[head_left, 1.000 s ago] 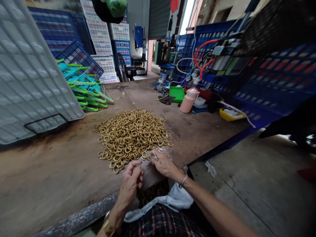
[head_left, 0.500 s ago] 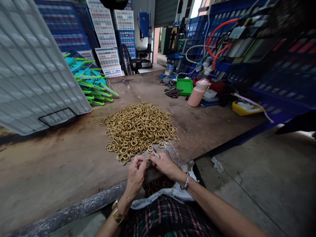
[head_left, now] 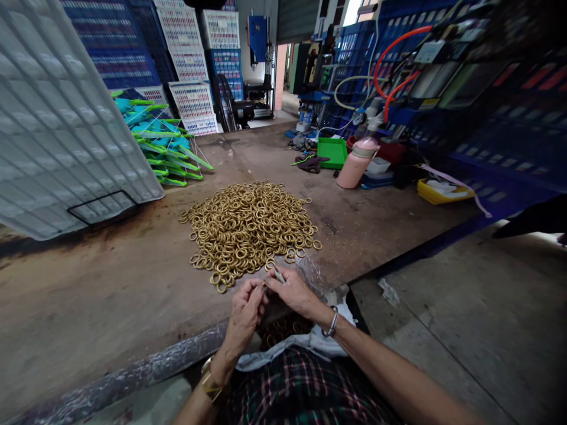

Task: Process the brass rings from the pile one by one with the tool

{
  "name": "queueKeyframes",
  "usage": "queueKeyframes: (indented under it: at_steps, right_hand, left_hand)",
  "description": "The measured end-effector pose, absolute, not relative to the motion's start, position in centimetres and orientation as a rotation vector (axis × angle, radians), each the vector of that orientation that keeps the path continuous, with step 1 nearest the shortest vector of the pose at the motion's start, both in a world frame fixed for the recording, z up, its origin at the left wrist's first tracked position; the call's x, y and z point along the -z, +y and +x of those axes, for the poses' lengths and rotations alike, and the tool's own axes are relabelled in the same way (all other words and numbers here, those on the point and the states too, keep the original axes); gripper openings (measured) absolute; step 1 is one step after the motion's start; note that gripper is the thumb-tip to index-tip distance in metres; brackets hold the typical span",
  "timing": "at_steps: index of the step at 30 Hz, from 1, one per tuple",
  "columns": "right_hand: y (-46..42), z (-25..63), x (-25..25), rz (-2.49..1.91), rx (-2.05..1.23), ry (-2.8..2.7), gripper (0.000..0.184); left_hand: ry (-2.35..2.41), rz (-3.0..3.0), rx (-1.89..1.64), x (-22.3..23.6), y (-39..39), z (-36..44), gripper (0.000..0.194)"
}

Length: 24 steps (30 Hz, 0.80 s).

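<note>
A heap of gold-coloured rings (head_left: 252, 227) lies on the brown worktable (head_left: 146, 283) in front of me. Just short of its near edge, my left hand (head_left: 248, 304) is closed, pinching a gold ring (head_left: 264, 285) of which only a sliver shows. My right hand (head_left: 292, 291) is closed round a slim pen-like tool (head_left: 279, 275) with a pale handle; its exact kind is too small to make out. The fingertips of both hands meet at the ring. Below them, more rings (head_left: 283, 330) lie in a dark opening edged with white sacking (head_left: 305, 340) at my lap.
A pale ribbed crate (head_left: 80, 136) stands tilted at the left, beside green and turquoise plastic pieces (head_left: 163, 141). Further right are a green tray (head_left: 332, 153), a pink bottle (head_left: 355, 165) and a yellow tray (head_left: 443, 192). Plastic wrap (head_left: 168, 360) covers the table's front edge.
Both hands stay together at the ring, with small shifts of the fingers. Less of the ring shows now. The view has tilted very slightly.
</note>
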State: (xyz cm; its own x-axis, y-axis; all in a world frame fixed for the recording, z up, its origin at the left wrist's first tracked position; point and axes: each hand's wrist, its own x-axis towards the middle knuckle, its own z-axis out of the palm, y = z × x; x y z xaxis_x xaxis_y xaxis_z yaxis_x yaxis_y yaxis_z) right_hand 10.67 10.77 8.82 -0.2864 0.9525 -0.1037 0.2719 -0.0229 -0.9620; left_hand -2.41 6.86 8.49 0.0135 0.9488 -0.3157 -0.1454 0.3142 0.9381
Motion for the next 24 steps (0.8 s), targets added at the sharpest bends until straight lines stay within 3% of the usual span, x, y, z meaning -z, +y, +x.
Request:
queueKeyframes:
  at_steps: [18,24]
  right_hand:
    - [10.72,10.52,-9.31,-1.249,-1.386,-1.607,0.017]
    - [10.15,11.03,-9.11,-1.405,-0.913,-2.049,0.015]
  left_hand:
    - [1.085,0.778,-1.006,-7.89,6.68,-2.82,0.030]
    - [1.115,0.737,-1.047,-7.82,6.72,-2.82,0.033]
